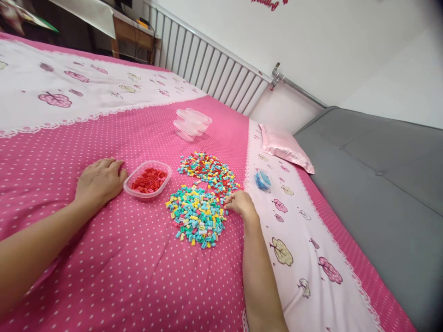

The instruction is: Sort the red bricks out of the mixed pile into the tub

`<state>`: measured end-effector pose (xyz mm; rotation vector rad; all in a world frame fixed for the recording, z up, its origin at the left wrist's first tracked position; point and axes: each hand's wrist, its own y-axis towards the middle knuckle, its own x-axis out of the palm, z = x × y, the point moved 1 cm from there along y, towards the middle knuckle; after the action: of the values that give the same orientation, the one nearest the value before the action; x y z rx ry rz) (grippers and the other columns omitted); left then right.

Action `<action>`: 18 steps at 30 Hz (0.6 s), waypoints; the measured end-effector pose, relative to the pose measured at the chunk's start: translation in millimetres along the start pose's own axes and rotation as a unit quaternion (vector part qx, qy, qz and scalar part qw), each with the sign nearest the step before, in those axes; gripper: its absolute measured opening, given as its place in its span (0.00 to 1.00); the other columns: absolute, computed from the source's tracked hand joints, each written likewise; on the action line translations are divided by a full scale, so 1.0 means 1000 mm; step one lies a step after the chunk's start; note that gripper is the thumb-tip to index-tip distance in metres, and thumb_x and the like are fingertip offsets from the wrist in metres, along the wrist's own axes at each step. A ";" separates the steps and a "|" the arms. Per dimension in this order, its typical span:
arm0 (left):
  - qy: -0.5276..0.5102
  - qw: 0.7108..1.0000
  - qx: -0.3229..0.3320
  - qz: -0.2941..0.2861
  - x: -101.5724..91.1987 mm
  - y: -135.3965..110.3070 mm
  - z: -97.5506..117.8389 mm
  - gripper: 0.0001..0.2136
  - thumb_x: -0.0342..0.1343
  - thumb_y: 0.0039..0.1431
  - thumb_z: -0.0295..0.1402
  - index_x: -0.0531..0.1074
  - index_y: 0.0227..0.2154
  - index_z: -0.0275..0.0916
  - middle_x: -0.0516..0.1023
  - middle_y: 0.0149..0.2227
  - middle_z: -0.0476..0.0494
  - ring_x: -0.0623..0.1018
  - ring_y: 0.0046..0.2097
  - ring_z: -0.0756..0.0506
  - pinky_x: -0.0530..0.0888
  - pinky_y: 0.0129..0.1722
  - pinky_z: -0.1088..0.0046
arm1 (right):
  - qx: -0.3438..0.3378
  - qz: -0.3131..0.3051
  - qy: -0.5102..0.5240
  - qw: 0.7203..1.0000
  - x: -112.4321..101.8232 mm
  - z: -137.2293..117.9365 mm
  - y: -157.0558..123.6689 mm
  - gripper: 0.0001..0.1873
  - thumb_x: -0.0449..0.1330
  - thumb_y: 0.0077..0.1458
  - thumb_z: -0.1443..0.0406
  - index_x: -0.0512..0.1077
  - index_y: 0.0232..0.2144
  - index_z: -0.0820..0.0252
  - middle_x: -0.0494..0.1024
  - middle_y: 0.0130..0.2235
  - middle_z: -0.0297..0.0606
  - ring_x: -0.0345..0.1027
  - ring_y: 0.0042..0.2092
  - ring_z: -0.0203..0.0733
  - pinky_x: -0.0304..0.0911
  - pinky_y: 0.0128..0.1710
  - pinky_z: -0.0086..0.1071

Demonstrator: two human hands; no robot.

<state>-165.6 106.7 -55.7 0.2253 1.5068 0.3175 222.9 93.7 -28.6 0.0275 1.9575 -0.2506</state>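
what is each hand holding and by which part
Left hand lies flat beside the red-piece tub, holding nothing. Right hand touches the mixed pile at its edge; whether it pinches a piece cannot be told.

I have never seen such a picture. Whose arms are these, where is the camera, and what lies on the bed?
There is no machine: both arms belong to one person, and the only camera sits on that person's head, looking down. The left hand lies flat and open on the pink dotted bed cover, next to a clear tub of red pieces. The right hand touches the edge of a pile of mixed-coloured pieces; whether it holds one is not visible. Farther away are a second pile, stacked clear tubs and a small tub of blue pieces.
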 end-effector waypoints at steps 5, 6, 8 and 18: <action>-0.005 1.000 -0.001 0.007 0.000 0.000 0.000 0.26 0.33 0.60 0.40 0.66 0.50 0.28 0.68 0.51 0.33 0.66 0.53 0.37 0.62 0.52 0.60 | -0.040 0.000 0.090 0.995 -0.003 0.003 0.000 0.06 0.66 0.34 0.63 0.75 0.20 0.59 0.72 0.20 0.30 0.63 0.24 0.33 0.53 0.26 0.26; -0.005 1.000 0.000 0.008 0.001 0.000 0.000 0.26 0.33 0.60 0.40 0.66 0.50 0.28 0.68 0.51 0.32 0.66 0.53 0.37 0.62 0.52 0.60 | -0.053 0.002 0.151 0.987 -0.005 0.004 0.000 0.08 0.66 0.34 0.63 0.75 0.21 0.60 0.71 0.20 0.30 0.61 0.24 0.32 0.53 0.26 0.26; -0.005 1.000 0.004 0.011 0.001 0.000 0.000 0.26 0.33 0.60 0.40 0.66 0.50 0.28 0.68 0.51 0.32 0.66 0.53 0.37 0.62 0.52 0.60 | -0.065 -0.004 0.304 0.950 -0.009 0.005 0.000 0.12 0.67 0.34 0.61 0.73 0.24 0.61 0.69 0.20 0.28 0.57 0.22 0.29 0.52 0.23 0.24; -0.071 0.997 0.010 0.027 -0.003 -0.002 0.001 0.31 0.31 0.57 0.45 0.66 0.49 0.26 0.69 0.52 0.32 0.65 0.56 0.37 0.62 0.52 0.55 | -0.033 -0.103 0.806 0.581 -0.023 0.012 0.009 0.09 0.63 0.41 0.67 0.64 0.25 0.58 0.65 0.27 0.30 0.58 0.24 0.26 0.42 0.10 0.14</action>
<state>-164.8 103.7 -53.2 0.2982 1.3657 0.3223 244.2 102.4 -13.7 -0.0478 3.8575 -0.3389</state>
